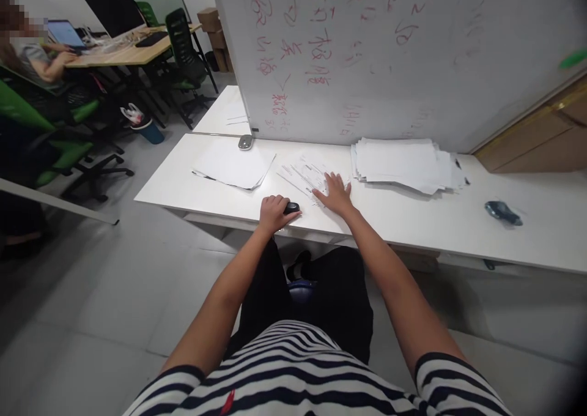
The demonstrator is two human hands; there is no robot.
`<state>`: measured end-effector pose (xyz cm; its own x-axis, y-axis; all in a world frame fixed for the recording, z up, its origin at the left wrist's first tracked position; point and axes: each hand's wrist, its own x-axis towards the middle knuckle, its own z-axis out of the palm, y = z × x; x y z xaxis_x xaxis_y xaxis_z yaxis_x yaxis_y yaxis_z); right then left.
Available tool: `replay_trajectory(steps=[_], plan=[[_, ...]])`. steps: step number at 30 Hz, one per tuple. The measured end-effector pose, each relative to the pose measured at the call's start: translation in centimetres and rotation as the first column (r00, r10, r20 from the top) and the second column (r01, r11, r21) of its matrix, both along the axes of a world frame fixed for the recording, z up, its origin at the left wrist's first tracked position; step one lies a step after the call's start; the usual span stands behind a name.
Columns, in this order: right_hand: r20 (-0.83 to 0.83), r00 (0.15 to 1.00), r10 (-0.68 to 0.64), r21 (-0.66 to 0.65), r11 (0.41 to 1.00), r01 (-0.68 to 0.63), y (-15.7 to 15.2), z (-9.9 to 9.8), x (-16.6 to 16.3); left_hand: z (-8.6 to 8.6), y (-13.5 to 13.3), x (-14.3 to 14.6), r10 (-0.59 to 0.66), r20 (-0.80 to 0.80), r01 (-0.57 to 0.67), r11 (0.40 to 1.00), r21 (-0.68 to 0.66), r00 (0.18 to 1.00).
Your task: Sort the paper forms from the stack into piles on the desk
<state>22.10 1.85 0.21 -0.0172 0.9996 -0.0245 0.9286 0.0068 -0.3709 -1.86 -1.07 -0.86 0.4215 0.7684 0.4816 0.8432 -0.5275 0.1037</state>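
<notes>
My left hand (274,213) rests near the front edge of the white desk (220,206), fingers curled and thumb stretched out. Between the thumb and fingers is a small black rounded object (292,208); its exact kind is not clear. My right hand (337,196) lies palm down with spread fingers over a patch of dark streaky marks (300,174). Whether those marks are on a sheet or on the desktop itself, I cannot tell. A few white paper sheets (233,164) lie left of the patch, and a thick paper stack (397,162) sits right of it.
A silver-grey rounded device (245,142) sits at the back by the whiteboard (367,61). On the right are a dark object in clear wrapping (503,212) and a cardboard box (536,131). At left, a person (41,61) sits at another desk near a blue bin (150,132).
</notes>
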Motion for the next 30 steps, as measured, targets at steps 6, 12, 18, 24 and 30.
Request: replay_trajectory(steps=[6, 12, 18, 24, 30], plan=[[-0.072, 0.997, -0.003, 0.045, 0.999, 0.006, 1.0, -2.0, -0.9, 0.2, -0.2, 0.3, 0.035, -0.044, -0.039, 0.996, -0.076, 0.998], [-0.170, 0.985, -0.025, 0.114, 0.992, 0.045, 0.9, -2.4, -0.8, 0.5, -0.3, 0.3, 0.073, -0.048, -0.078, 0.988, -0.130, 0.996], [-0.258, 0.965, -0.040, 0.224, 0.970, 0.100, -0.1, -2.3, -0.9, 0.4, -0.4, 0.4, 0.077, -0.042, -0.081, 0.990, -0.117, 0.996], [-0.353, 0.933, -0.069, 0.258, 0.951, 0.168, -0.1, -2.5, -0.6, 0.3, -0.4, 0.5, 0.097, -0.043, -0.100, 0.992, -0.079, 0.994], [-0.686, 0.689, -0.235, 0.162, 0.873, 0.460, -1.5, -0.4, 0.0, 0.6, -0.6, 0.5, 0.118, 0.024, -0.116, 0.989, -0.089, 0.993]])
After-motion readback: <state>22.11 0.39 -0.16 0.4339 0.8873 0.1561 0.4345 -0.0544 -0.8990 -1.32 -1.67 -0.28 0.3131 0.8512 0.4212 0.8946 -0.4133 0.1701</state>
